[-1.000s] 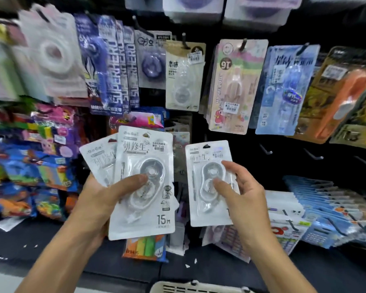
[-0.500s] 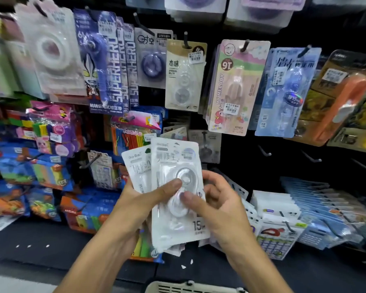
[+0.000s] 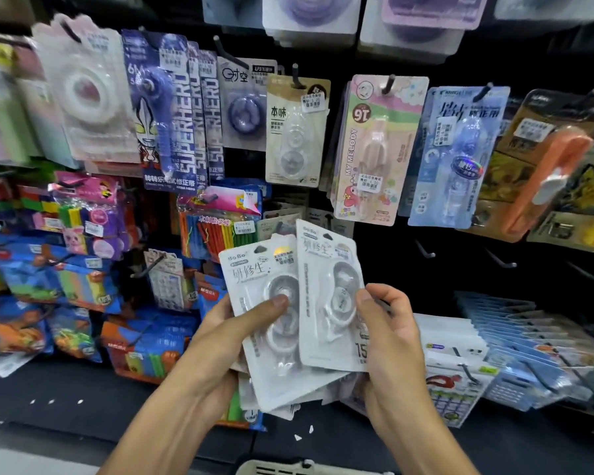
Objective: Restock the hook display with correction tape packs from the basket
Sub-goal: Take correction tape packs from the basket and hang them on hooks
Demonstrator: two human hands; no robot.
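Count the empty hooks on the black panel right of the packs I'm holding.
3: one bare hook nearest the white correction tape packs, a second hook further right, a third hook rightmost. Others may hide behind hanging stock.

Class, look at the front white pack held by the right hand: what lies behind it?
Behind the front white pack is another white pack under the left hand's thumb. More white edges show below; their count is hidden.

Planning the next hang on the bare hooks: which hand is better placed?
Right hand, probably: it pinches the front pack alone, nearer the bare hooks; the left hand grips the remaining stack.
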